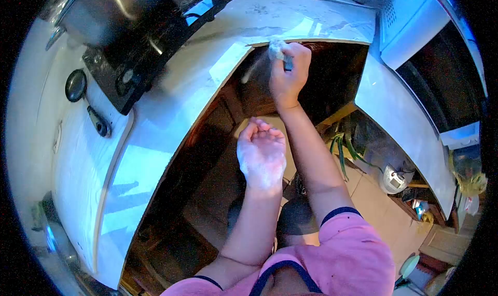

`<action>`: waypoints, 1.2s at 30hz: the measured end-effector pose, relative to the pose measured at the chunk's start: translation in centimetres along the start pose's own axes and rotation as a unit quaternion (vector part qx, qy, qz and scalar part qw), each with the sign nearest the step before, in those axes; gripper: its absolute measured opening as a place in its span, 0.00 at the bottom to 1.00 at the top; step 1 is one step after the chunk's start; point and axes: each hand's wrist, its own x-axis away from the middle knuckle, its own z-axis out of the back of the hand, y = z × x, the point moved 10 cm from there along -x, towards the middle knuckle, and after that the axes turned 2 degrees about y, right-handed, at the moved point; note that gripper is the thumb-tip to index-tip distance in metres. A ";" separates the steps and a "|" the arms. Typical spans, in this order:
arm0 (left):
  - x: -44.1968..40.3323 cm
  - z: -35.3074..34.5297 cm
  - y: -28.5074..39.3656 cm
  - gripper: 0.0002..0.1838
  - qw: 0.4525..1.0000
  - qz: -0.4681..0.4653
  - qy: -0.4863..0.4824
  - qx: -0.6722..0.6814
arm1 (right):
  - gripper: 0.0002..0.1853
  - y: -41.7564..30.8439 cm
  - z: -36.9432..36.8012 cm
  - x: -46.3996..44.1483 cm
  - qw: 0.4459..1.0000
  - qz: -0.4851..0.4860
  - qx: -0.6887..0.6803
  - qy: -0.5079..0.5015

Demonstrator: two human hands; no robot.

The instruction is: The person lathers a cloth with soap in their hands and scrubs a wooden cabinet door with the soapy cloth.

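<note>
My right hand (291, 73) is closed around a small bunched whitish cloth (276, 48), possibly foamy. It presses the cloth at the inner edge of the pale countertop (228, 47), its arm stretched out over the floor gap. Nearer to me, my left hand (262, 153) hangs in the air below the counter edge. Its palm is turned up with fingers slightly curled, and nothing shows in it. White suds or a pale residue seem to coat that palm and wrist, though strong light falls there too.
At upper left a metal pot (104, 11) stands on a black stove (124, 73). A black-handled utensil (98, 122) lies beside it. A microwave (436, 73) occupies the right counter. Beneath are green leaves (342, 153) and a white appliance (395, 180). Dark cabinets (181, 213) line the left.
</note>
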 end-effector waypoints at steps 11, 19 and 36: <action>0.2 0.2 -0.7 0.03 0.999 0.005 0.030 -0.022 | 0.13 15.4 9.3 -3.2 0.857 -0.286 -0.259 0.340; -0.3 0.5 -2.3 0.06 0.999 0.040 0.018 -0.018 | 0.13 14.7 8.5 -0.7 0.843 -0.336 -0.273 0.318; 0.3 1.0 -4.5 0.04 0.998 0.048 0.035 -0.033 | 0.12 15.2 7.0 -0.9 0.813 -0.381 -0.349 0.268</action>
